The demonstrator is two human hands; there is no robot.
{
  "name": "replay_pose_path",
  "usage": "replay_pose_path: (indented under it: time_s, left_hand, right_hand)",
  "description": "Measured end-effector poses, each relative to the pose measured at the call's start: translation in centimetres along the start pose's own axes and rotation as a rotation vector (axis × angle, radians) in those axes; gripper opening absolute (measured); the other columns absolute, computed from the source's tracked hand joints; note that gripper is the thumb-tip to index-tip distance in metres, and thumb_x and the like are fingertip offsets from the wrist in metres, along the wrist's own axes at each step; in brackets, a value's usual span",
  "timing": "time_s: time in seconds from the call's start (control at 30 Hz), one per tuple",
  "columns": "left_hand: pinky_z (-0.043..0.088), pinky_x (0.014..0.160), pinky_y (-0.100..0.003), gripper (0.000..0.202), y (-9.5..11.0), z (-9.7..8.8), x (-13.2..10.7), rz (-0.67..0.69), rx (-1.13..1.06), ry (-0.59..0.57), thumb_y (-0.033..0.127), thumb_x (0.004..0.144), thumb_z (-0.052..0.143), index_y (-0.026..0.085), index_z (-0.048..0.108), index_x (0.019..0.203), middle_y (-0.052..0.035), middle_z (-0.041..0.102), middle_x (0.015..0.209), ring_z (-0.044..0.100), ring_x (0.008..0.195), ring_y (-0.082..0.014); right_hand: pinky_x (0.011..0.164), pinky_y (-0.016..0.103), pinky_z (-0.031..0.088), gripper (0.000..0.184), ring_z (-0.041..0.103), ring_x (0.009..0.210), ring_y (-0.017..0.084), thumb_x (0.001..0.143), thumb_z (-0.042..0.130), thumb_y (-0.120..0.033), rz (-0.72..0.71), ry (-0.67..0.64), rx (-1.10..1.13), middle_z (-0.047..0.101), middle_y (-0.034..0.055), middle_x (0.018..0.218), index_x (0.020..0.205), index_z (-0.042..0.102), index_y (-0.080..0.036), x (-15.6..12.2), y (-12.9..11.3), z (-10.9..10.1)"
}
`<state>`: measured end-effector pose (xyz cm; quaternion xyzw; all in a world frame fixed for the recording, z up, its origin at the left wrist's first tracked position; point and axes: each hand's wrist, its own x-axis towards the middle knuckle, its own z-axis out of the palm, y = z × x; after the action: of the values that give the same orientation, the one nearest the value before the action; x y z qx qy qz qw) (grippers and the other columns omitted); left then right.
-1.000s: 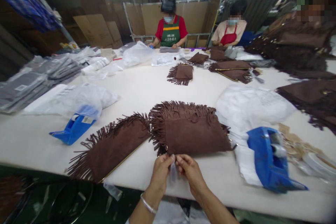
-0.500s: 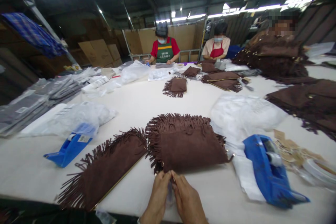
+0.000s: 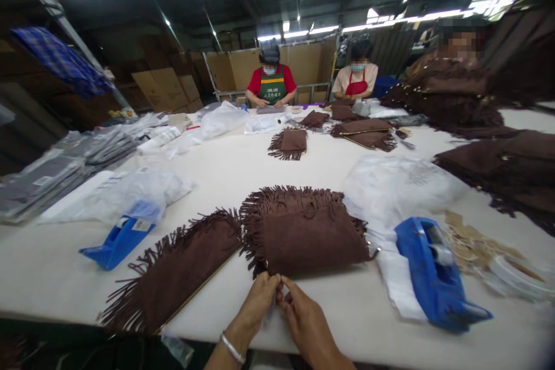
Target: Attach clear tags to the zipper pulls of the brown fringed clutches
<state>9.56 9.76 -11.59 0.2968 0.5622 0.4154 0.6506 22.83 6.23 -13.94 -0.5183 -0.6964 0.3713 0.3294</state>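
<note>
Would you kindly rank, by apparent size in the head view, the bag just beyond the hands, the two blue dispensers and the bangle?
Brown fringed bag
Right blue dispenser (perhaps only nearer)
Left blue dispenser
Silver bangle

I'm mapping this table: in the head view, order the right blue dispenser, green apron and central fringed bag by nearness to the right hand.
1. Central fringed bag, just ahead.
2. Right blue dispenser, off to the right.
3. Green apron, at the back.

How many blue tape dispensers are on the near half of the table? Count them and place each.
2: the left dispenser lies beside crumpled clear plastic; the right dispenser is beside the tan tags. More could be hidden under the plastic.
</note>
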Motion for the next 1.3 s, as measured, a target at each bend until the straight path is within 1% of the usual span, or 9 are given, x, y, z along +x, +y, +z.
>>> replay_pose_path:
  time_s: [0.1, 0.3, 0.6, 0.7, 0.87, 1.03, 1.17, 1.23, 1.3]
  left_hand:
    - [0.041, 0.054, -0.024, 0.028, 0.1, -0.2, -0.4, -0.027, -0.076, -0.061, 0.04, 0.072, 0.068, 0.014, 0.06, 0.066, 0.0, 0.056, 0.058, 0.052, 0.055, -0.012]
    - [0.05, 0.071, -0.026, 0.029, -0.5, -0.5, -1.0, -0.082, -0.326, -0.099, 0.035, 0.074, 0.073, 0.012, 0.064, 0.09, -0.0075, 0.067, 0.086, 0.061, 0.07, -0.0116]
    - [0.053, 0.078, -0.031, 0.029, -0.8, 0.1, -1.3, -0.067, -0.448, -0.117, 0.037, 0.078, 0.07, 0.013, 0.061, 0.093, -0.0136, 0.07, 0.096, 0.068, 0.085, -0.0201]
    - [0.053, 0.073, -0.029, 0.037, -0.3, 0.5, -0.8, -0.044, -0.416, -0.048, 0.043, 0.08, 0.066, 0.013, 0.061, 0.1, -0.0124, 0.071, 0.092, 0.068, 0.083, -0.02]
    - [0.051, 0.064, -0.028, 0.043, 1.7, 1.9, -0.5, 0.074, -0.178, 0.143, 0.049, 0.073, 0.07, 0.01, 0.066, 0.092, -0.0089, 0.07, 0.074, 0.066, 0.067, -0.019]
    - [0.048, 0.059, -0.027, 0.043, 1.5, 1.7, -2.5, 0.194, -0.049, 0.109, 0.055, 0.066, 0.071, 0.013, 0.069, 0.076, -0.0066, 0.067, 0.063, 0.061, 0.058, -0.0179]
    - [0.05, 0.062, -0.031, 0.042, 0.1, 1.1, -3.7, 0.004, -0.239, 0.022, 0.053, 0.061, 0.076, 0.016, 0.067, 0.079, -0.0088, 0.071, 0.075, 0.064, 0.063, -0.0208]
    - [0.052, 0.063, -0.034, 0.043, 0.1, 1.3, -3.8, -0.087, -0.372, 0.054, 0.052, 0.062, 0.076, 0.018, 0.065, 0.086, -0.0104, 0.072, 0.09, 0.067, 0.071, -0.0229]
    - [0.053, 0.063, -0.034, 0.042, 0.5, 1.6, -3.8, -0.077, -0.415, 0.091, 0.05, 0.066, 0.074, 0.018, 0.064, 0.092, -0.0111, 0.07, 0.098, 0.067, 0.079, -0.0238]
  right_hand:
    - [0.075, 0.028, 0.051, 0.038, 0.065, 0.079, 0.018, 0.085, 0.045, -0.021, 0.117, -0.009, 0.123, 0.069, 0.0052, 0.091, 0.121, 0.056, -0.019, -0.3, 0.2, -0.8]
    - [0.046, 0.022, 0.038, 0.032, 0.051, 0.05, 0.012, 0.083, 0.051, -0.036, 0.365, -0.031, 0.44, 0.058, -0.0022, 0.069, 0.108, 0.059, -0.018, -1.0, 2.0, -1.3]
    - [0.037, 0.019, 0.033, 0.04, 0.045, 0.039, 0.008, 0.07, 0.066, -0.043, 0.503, 0.156, 0.756, 0.06, -0.004, 0.06, 0.1, 0.06, -0.017, -0.5, 2.6, -0.9]
    - [0.04, 0.019, 0.04, 0.052, 0.055, 0.048, 0.011, 0.064, 0.074, -0.05, 0.59, 0.287, 0.919, 0.067, 0.0008, 0.07, 0.101, 0.057, -0.017, 0.5, 2.9, -1.3]
    - [0.05, 0.02, 0.048, 0.049, 0.064, 0.064, 0.013, 0.064, 0.075, -0.055, 0.657, 0.401, 0.998, 0.068, 0.0031, 0.087, 0.089, 0.058, -0.017, 2.3, 1.6, -3.9]
    - [0.053, 0.021, 0.05, 0.049, 0.065, 0.064, 0.013, 0.064, 0.079, -0.049, 0.683, 0.384, 1.15, 0.066, -0.0007, 0.078, 0.095, 0.058, -0.018, 1.5, 1.1, -6.2]
    - [0.066, 0.028, 0.055, 0.059, 0.068, 0.081, 0.018, 0.065, 0.078, -0.049, 0.689, 0.372, 1.306, 0.068, 0.0044, 0.111, 0.115, 0.057, -0.024, 0.9, 2.5, -6.6]
    - [0.067, 0.03, 0.056, 0.062, 0.068, 0.085, 0.019, 0.065, 0.077, -0.048, 0.725, 0.421, 1.303, 0.065, 0.0046, 0.12, 0.119, 0.056, -0.027, 1.3, 3.0, -6.7]
    - [0.063, 0.03, 0.056, 0.064, 0.068, 0.083, 0.02, 0.063, 0.08, -0.045, 0.751, 0.46, 1.23, 0.066, 0.0055, 0.12, 0.12, 0.057, -0.026, 1.9, 3.1, -6.8]
